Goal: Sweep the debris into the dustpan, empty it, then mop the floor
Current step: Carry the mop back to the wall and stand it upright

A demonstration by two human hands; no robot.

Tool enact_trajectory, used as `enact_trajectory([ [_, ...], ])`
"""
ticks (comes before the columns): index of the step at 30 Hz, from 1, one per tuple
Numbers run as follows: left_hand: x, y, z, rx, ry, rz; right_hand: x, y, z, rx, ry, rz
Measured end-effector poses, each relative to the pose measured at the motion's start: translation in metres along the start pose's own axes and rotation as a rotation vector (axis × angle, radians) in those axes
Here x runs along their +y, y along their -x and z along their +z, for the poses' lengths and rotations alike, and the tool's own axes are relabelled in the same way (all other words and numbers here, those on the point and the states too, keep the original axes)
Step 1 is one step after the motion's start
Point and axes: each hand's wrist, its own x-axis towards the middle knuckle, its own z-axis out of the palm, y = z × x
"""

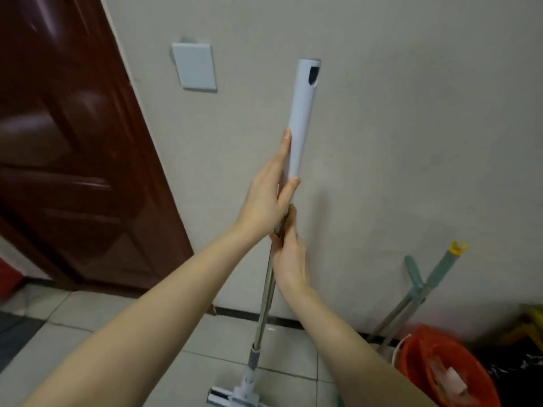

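A mop (302, 118) stands nearly upright in front of the wall, with a pale grey-white grip on top and a shiny metal pole (266, 312) below. Its head (235, 396) rests on the tiled floor at the bottom edge of the view. My left hand (269, 195) lies along the lower end of the grip, fingers stretched upward and thumb across the front. Just under it, my right hand (289, 257) wraps round the metal pole. No dustpan or debris shows.
A dark red-brown door (73, 160) fills the left. A white switch plate (194, 66) is on the wall. At the right, green-handled tools (423, 280) lean on the wall above a red bucket (440, 368). Dark clutter sits in the right corner.
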Motion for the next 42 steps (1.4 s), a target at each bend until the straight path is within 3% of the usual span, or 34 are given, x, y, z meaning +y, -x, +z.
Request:
enact_trajectory([
  [11, -0.062, -0.063, 0.027, 0.058, -0.043, -0.107, 0.015, -0.093, 0.005, -0.136, 0.046, 0.025],
  [18, -0.079, -0.084, 0.056, 0.041, -0.004, -0.152, 0.033, -0.124, -0.008, -0.13, 0.137, 0.055],
  [32, -0.09, -0.094, 0.119, 0.046, 0.053, -0.174, 0.063, -0.148, -0.022, 0.023, 0.091, 0.074],
  [36, -0.095, -0.081, 0.12, -0.026, 0.105, -0.207, 0.063, -0.147, -0.018, 0.052, 0.007, 0.144],
  [38, -0.1, -0.073, 0.117, -0.09, 0.155, -0.256, 0.066, -0.145, -0.019, 0.08, 0.082, 0.158],
  [40, -0.105, -0.061, 0.108, -0.186, 0.134, -0.292, 0.057, -0.136, -0.027, -0.003, 0.114, 0.232],
  [42, -0.112, -0.042, 0.093, -0.265, 0.082, -0.312, 0.056, -0.127, -0.035, -0.016, 0.29, 0.231],
])
